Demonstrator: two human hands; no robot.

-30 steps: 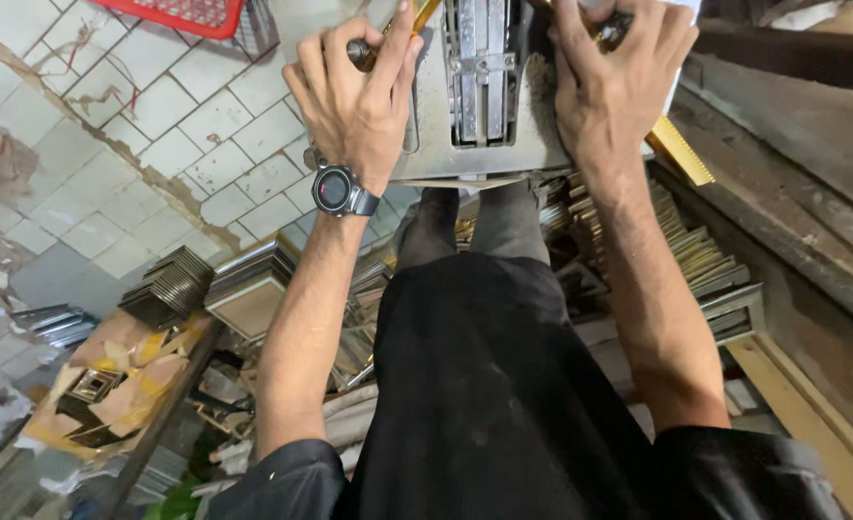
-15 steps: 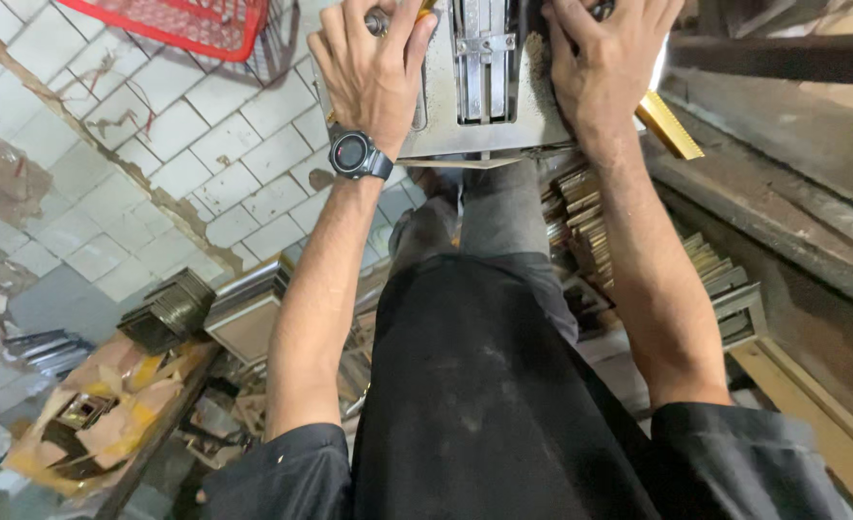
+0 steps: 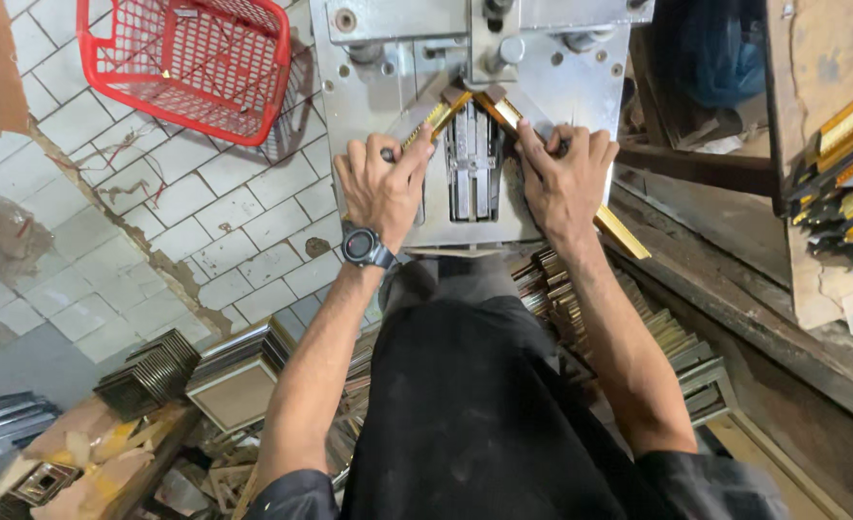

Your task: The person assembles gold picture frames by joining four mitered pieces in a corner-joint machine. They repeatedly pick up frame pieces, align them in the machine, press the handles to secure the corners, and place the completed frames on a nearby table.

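Left hand (image 3: 380, 188), fingers pressed down on left gilt moulding strip (image 3: 433, 120); right hand (image 3: 563, 178) likewise on right gilt moulding strip (image 3: 619, 229). Mitred ends meet (corner-joining step) on frame-joining machine (image 3: 388, 58). Surroundings: red basket (image 3: 183, 60), stacked frames (image 3: 238, 371).

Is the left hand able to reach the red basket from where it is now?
Probably yes: the left hand rests on a gold strip, and only bare tiled floor lies toward the red basket.

Both hands (image 3: 474, 183) on gold strips (image 3: 503, 111) — steel machine (image 3: 580, 87)
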